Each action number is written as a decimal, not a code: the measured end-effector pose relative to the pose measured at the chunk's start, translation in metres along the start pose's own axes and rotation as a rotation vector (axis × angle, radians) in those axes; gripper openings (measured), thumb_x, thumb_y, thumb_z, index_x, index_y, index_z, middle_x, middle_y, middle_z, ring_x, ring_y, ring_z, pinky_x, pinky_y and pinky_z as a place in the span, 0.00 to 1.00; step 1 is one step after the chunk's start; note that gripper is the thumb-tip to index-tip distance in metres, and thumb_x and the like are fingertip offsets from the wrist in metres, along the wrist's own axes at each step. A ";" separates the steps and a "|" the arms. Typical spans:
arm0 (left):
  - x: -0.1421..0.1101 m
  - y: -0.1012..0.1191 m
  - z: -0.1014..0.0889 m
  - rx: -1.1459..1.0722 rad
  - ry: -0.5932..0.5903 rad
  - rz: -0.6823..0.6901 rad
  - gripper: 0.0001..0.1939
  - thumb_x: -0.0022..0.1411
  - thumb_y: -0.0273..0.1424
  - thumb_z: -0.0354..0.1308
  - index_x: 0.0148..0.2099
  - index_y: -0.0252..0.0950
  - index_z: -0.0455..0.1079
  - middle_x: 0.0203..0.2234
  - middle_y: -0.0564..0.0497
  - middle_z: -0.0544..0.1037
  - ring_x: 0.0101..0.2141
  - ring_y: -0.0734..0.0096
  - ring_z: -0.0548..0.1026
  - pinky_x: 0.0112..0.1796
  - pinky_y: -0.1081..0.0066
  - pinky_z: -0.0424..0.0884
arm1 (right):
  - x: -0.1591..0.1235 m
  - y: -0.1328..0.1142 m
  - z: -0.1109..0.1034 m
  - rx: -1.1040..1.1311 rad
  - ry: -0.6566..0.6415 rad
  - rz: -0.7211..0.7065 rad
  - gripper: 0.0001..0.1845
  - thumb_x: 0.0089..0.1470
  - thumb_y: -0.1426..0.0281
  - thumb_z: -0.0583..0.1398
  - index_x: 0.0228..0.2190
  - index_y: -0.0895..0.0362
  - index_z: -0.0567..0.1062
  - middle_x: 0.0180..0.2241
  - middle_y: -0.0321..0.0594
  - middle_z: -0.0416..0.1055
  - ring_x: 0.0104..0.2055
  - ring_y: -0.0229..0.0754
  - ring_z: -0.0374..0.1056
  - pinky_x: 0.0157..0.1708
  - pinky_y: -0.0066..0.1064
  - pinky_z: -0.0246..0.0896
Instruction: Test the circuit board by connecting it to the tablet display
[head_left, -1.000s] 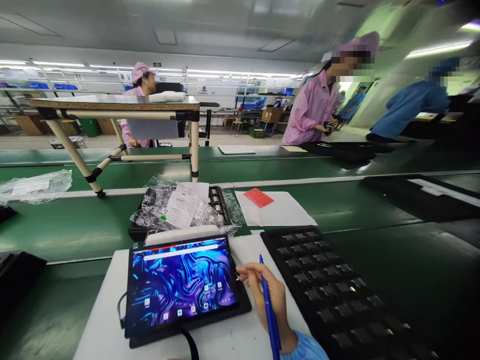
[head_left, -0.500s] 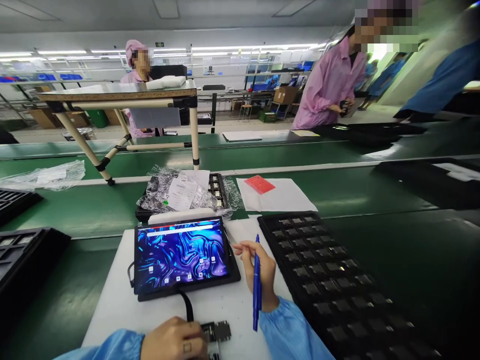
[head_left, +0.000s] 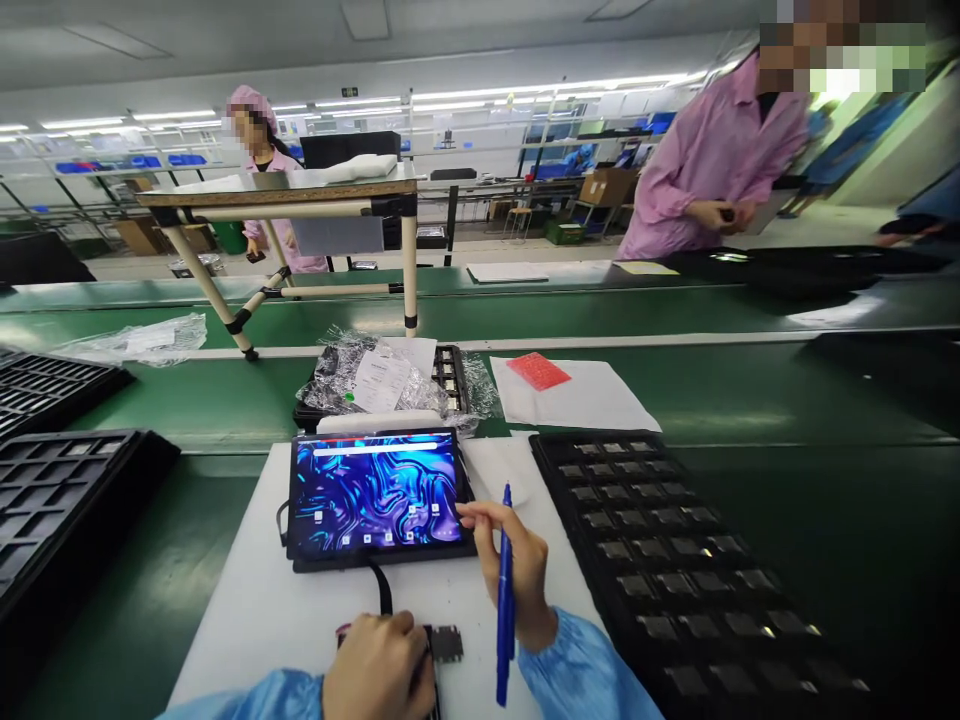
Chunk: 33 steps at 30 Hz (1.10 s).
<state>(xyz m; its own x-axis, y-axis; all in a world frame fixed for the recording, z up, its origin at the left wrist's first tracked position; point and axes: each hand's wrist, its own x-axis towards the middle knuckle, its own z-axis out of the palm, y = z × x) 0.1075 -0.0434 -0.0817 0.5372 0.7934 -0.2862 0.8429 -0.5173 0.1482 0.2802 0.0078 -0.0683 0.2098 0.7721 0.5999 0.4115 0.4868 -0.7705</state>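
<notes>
A tablet (head_left: 375, 492) with a lit blue swirl screen is propped on a white pad (head_left: 255, 610) in front of me. My right hand (head_left: 517, 575) holds a blue pen (head_left: 504, 600) and its forefinger reaches to the tablet's right edge. My left hand (head_left: 379, 668) rests low at the frame's bottom, pressing on a small dark circuit board (head_left: 444, 643) at the end of a black cable (head_left: 381, 590) that runs from the tablet.
A black tray of small parts (head_left: 675, 560) lies right of the pad, more black trays (head_left: 52, 480) to the left. Behind the tablet are a bagged tray (head_left: 390, 385) and white paper with a red card (head_left: 538, 370). People in pink coats (head_left: 705, 160) work beyond the green belt (head_left: 712, 385).
The view has dropped and shifted left, bringing my left hand and the small board into sight. My right forefinger has moved closer onto the tablet's right edge.
</notes>
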 end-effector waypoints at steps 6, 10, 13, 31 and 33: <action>-0.004 0.008 -0.004 -0.020 0.025 0.016 0.07 0.53 0.22 0.53 0.33 0.35 0.71 0.29 0.48 0.76 0.28 0.55 0.78 0.29 0.61 0.75 | -0.038 -0.016 -0.013 -0.095 -0.392 0.052 0.11 0.55 0.79 0.54 0.36 0.53 0.73 0.28 0.35 0.77 0.28 0.40 0.75 0.30 0.26 0.72; -0.004 0.010 -0.004 -0.063 0.004 0.050 0.06 0.53 0.22 0.54 0.33 0.34 0.71 0.30 0.48 0.76 0.29 0.56 0.78 0.31 0.61 0.76 | -0.081 -0.004 -0.027 -0.181 -0.612 0.038 0.26 0.43 0.86 0.58 0.44 0.54 0.72 0.40 0.41 0.76 0.42 0.46 0.74 0.42 0.32 0.72; -0.004 0.008 -0.003 -0.085 -0.005 0.066 0.06 0.53 0.22 0.54 0.32 0.34 0.71 0.30 0.48 0.76 0.29 0.57 0.78 0.31 0.62 0.76 | -0.096 0.009 -0.035 -0.217 -0.687 -0.009 0.30 0.41 0.87 0.60 0.46 0.55 0.72 0.44 0.44 0.75 0.48 0.47 0.71 0.49 0.33 0.69; -0.006 0.013 0.002 -0.108 0.117 -0.003 0.06 0.53 0.21 0.53 0.29 0.34 0.70 0.24 0.48 0.75 0.23 0.56 0.77 0.25 0.61 0.74 | -0.096 0.010 -0.037 -0.170 -0.670 0.094 0.29 0.45 0.85 0.62 0.48 0.53 0.71 0.45 0.44 0.73 0.48 0.46 0.71 0.48 0.34 0.69; -0.006 0.012 0.008 -0.101 0.197 0.024 0.05 0.51 0.21 0.54 0.27 0.35 0.69 0.23 0.49 0.74 0.22 0.57 0.76 0.23 0.62 0.73 | -0.096 0.009 -0.037 -0.163 -0.659 0.102 0.29 0.44 0.86 0.62 0.48 0.53 0.71 0.45 0.44 0.74 0.48 0.47 0.71 0.48 0.34 0.70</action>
<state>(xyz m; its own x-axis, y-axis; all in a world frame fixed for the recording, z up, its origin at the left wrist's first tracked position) 0.1141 -0.0571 -0.0856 0.5441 0.8339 -0.0923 0.8235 -0.5097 0.2492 0.2961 -0.0772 -0.1252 -0.3075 0.9233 0.2300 0.5573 0.3706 -0.7430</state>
